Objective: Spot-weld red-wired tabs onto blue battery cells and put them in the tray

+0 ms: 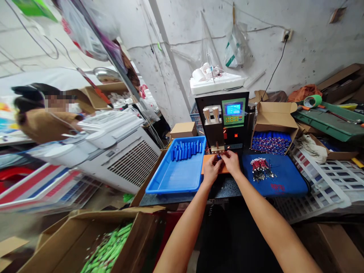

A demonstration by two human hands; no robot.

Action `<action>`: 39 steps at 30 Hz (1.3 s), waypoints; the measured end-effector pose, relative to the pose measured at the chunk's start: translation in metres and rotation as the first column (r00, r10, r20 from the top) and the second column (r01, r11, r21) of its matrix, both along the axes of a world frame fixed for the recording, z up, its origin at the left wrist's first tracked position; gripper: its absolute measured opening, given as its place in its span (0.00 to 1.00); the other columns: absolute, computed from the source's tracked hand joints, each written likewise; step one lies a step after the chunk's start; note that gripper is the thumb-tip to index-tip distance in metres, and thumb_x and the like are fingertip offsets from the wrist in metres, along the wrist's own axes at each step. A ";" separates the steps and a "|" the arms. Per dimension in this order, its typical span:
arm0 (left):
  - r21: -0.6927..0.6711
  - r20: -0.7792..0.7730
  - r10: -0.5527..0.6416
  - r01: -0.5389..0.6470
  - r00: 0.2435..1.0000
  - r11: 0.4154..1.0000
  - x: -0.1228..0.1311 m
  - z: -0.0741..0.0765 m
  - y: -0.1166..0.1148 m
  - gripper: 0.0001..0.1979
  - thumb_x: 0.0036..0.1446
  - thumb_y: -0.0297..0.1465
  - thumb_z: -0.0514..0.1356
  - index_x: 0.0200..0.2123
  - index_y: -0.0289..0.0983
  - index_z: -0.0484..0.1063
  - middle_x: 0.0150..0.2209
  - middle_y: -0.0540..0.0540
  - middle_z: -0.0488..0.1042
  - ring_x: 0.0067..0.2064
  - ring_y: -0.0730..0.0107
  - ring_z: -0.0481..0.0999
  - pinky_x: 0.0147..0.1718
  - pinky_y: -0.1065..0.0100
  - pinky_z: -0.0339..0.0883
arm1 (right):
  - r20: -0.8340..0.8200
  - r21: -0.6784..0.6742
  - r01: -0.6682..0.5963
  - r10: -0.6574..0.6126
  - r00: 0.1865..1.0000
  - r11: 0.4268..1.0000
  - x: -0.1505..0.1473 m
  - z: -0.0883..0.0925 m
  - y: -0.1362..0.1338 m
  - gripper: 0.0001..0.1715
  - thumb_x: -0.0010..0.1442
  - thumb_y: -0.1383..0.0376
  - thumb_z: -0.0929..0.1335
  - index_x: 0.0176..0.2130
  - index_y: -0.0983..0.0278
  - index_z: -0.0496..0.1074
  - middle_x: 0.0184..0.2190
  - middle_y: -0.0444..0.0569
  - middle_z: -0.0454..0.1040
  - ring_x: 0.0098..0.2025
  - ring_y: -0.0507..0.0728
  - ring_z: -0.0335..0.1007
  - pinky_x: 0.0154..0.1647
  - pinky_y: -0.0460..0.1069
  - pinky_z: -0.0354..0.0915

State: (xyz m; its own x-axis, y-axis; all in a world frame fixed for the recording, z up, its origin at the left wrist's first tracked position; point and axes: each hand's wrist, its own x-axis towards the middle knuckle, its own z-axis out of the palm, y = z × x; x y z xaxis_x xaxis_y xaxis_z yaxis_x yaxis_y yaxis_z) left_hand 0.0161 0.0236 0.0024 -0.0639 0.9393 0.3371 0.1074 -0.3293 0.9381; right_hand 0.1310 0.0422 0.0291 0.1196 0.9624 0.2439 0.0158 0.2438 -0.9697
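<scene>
Both my hands meet in front of a black spot-welding machine [227, 121] with a small lit screen. My left hand [212, 167] and my right hand [231, 162] pinch a small blue battery cell [218, 156] between them, held just under the machine's welding pins over an orange pad [206, 163]. To the left lies a blue tray [176, 176] with a row of blue cells [186, 149] at its far end. To the right a blue mat [284, 178] carries a pile of red-and-black wire leads [261, 168].
An open cardboard box of blue cells [271, 142] stands right of the machine. A box of green cells [108, 250] sits at lower left beside a white air cooler [125, 155]. Another person [45, 117] works at far left. White trays [335, 178] lie at right.
</scene>
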 end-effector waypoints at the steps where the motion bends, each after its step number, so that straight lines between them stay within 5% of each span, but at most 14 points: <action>1: 0.001 -0.007 0.004 -0.004 1.000 1.000 0.000 -0.001 0.000 0.14 0.57 0.35 0.62 0.45 0.36 0.75 0.39 0.44 0.79 0.38 0.66 0.78 0.41 0.66 0.71 | 0.001 0.003 -0.009 0.009 1.000 1.000 0.001 -0.001 0.000 0.12 0.52 0.56 0.69 0.30 0.63 0.73 0.28 0.48 0.77 0.32 0.58 0.72 0.34 0.49 0.64; 13: 0.014 -0.016 -0.001 0.001 1.000 1.000 -0.001 -0.007 0.002 0.13 0.56 0.34 0.62 0.44 0.36 0.75 0.39 0.43 0.79 0.40 0.65 0.78 0.43 0.65 0.71 | 0.177 0.036 -0.077 0.069 0.982 0.996 0.018 -0.011 -0.009 0.13 0.51 0.56 0.68 0.23 0.62 0.68 0.22 0.43 0.70 0.27 0.54 0.64 0.32 0.49 0.60; 20: 0.003 0.034 0.048 -0.048 0.998 0.999 -0.004 -0.003 -0.005 0.17 0.56 0.35 0.63 0.48 0.36 0.74 0.45 0.41 0.78 0.42 0.63 0.78 0.44 0.64 0.71 | 0.122 0.004 -0.102 0.101 0.987 0.995 0.020 -0.006 -0.008 0.15 0.49 0.56 0.67 0.19 0.61 0.64 0.16 0.41 0.64 0.24 0.53 0.59 0.27 0.47 0.55; 24: 0.122 -0.122 0.217 -0.203 0.969 0.972 -0.010 -0.007 -0.026 0.11 0.59 0.35 0.60 0.42 0.37 0.76 0.40 0.42 0.78 0.41 0.64 0.76 0.42 0.64 0.69 | 0.063 -0.021 -0.115 0.116 0.991 0.993 0.020 -0.006 -0.009 0.16 0.49 0.56 0.67 0.18 0.61 0.63 0.15 0.40 0.62 0.22 0.52 0.56 0.25 0.47 0.53; 29: 0.264 -0.407 0.231 -0.129 0.884 0.956 -0.007 -0.009 -0.043 0.07 0.58 0.34 0.61 0.36 0.38 0.77 0.30 0.45 0.74 0.35 0.64 0.72 0.38 0.64 0.64 | 0.046 -0.012 -0.116 0.117 0.992 0.993 0.020 -0.006 -0.009 0.15 0.48 0.57 0.67 0.17 0.61 0.64 0.15 0.40 0.62 0.22 0.52 0.56 0.24 0.47 0.52; 39: 0.230 -0.514 0.213 -0.106 0.831 0.967 -0.009 0.004 -0.028 0.04 0.55 0.29 0.60 0.29 0.39 0.74 0.24 0.48 0.70 0.28 0.68 0.67 0.33 0.67 0.57 | 0.140 0.016 -0.262 0.257 0.956 0.965 0.027 -0.009 -0.010 0.12 0.48 0.58 0.69 0.25 0.64 0.72 0.23 0.43 0.73 0.26 0.53 0.65 0.31 0.47 0.60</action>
State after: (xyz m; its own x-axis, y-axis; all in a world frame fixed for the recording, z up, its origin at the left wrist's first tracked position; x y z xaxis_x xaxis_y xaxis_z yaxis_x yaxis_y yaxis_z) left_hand 0.0075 -0.0042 0.0065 0.0309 0.8493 0.5271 0.6365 -0.4233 0.6447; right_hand 0.1576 0.0320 0.0204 -0.1697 0.9466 0.2741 0.0777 0.2901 -0.9538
